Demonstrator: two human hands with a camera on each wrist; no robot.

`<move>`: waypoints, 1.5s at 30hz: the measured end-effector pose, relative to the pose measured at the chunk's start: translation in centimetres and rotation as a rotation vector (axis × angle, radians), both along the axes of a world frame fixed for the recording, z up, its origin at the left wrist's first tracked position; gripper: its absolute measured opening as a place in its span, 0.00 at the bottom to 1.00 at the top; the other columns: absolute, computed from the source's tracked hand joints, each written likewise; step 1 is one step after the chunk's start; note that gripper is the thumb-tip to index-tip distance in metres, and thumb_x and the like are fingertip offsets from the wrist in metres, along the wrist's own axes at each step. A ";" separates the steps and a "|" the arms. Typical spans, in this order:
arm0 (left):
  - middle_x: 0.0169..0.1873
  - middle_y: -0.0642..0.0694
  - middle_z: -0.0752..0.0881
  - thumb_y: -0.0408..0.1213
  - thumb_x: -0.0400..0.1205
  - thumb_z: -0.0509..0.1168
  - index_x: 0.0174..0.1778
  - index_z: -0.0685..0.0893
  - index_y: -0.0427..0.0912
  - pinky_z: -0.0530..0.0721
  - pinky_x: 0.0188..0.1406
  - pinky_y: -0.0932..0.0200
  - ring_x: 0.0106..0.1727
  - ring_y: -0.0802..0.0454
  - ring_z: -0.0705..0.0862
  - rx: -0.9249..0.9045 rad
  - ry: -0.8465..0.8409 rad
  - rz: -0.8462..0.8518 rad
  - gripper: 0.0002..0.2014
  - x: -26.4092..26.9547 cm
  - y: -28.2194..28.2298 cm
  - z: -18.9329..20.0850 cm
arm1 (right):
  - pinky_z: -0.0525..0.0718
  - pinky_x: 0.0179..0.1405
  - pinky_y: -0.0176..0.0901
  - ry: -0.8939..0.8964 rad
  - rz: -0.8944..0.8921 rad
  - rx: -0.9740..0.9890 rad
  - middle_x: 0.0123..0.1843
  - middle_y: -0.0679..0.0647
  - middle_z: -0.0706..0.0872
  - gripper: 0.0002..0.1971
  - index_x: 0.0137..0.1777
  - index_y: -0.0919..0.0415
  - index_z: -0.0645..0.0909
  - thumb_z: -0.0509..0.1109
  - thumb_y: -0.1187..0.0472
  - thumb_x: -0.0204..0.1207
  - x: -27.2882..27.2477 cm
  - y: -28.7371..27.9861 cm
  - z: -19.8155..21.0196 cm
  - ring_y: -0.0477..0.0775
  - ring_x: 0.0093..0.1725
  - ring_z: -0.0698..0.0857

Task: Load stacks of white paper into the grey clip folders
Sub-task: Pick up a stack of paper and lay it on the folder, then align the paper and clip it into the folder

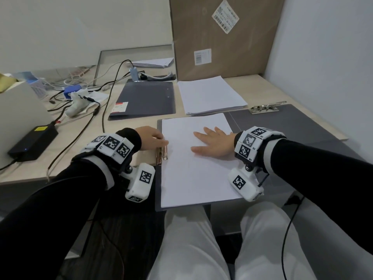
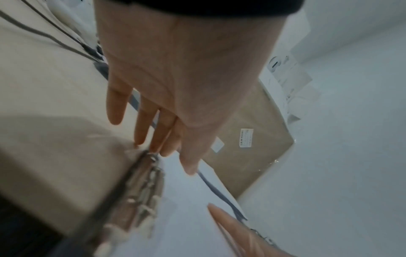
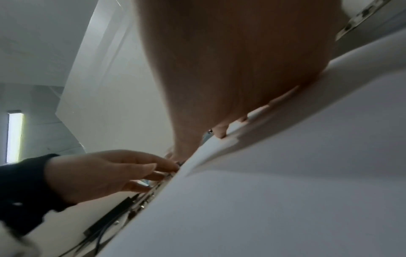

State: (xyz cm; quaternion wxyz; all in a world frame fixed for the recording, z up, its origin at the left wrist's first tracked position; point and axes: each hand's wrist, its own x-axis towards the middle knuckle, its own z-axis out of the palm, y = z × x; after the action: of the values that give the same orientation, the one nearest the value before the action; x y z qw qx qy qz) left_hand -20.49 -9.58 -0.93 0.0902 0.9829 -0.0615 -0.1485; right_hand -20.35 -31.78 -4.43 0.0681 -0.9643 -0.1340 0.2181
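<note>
right hand (image 1: pixel 214 143) lies flat on the paper (image 1: pixel 193 178) in the folder (image 1: pixel 158 190).

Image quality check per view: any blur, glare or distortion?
Head view: sharp, wide-angle bowing at the edges, even light, no glare on the paper. Left wrist view: motion blur smears the metal clip. Right wrist view: right hand close and soft; left hand clearer.

Head view: soft, even, dim indoor light; faint shadows; sharp centre, wide-angle bending at edges. Left wrist view: motion blur, worst lower left. Right wrist view: dim, blurred foreground; bright window strip (image 3: pixel 15 137) at left edge.
</note>
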 end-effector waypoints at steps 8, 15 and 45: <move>0.63 0.42 0.84 0.39 0.82 0.64 0.64 0.84 0.38 0.74 0.56 0.61 0.60 0.47 0.81 -0.428 -0.132 0.220 0.16 6.2 -3.9 1.3 | 0.69 0.66 0.41 -0.285 -0.215 0.367 0.76 0.53 0.74 0.27 0.75 0.56 0.71 0.67 0.49 0.78 5.3 -3.9 3.3 0.56 0.75 0.72; 0.67 0.38 0.81 0.32 0.81 0.62 0.69 0.78 0.36 0.77 0.72 0.51 0.68 0.43 0.80 -0.755 -0.094 0.348 0.19 10.8 -8.2 0.9 | 0.69 0.69 0.42 -0.283 -0.574 0.573 0.77 0.59 0.72 0.28 0.76 0.64 0.68 0.68 0.59 0.78 11.6 -8.8 3.9 0.57 0.75 0.72; 0.83 0.50 0.60 0.46 0.84 0.58 0.82 0.59 0.44 0.56 0.84 0.52 0.84 0.51 0.59 -0.837 -0.009 0.344 0.31 18.0 -10.0 -3.3 | 0.66 0.80 0.53 -0.133 -0.730 1.071 0.78 0.50 0.72 0.31 0.80 0.56 0.66 0.69 0.52 0.78 19.7 -10.9 -1.2 0.52 0.78 0.69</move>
State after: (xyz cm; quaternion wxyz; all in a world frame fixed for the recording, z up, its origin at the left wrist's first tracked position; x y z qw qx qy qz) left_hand -2.49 -19.59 -4.27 0.5031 0.8583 0.0475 -0.0893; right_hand -0.67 -42.67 -5.63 0.6005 -0.7919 0.1080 0.0240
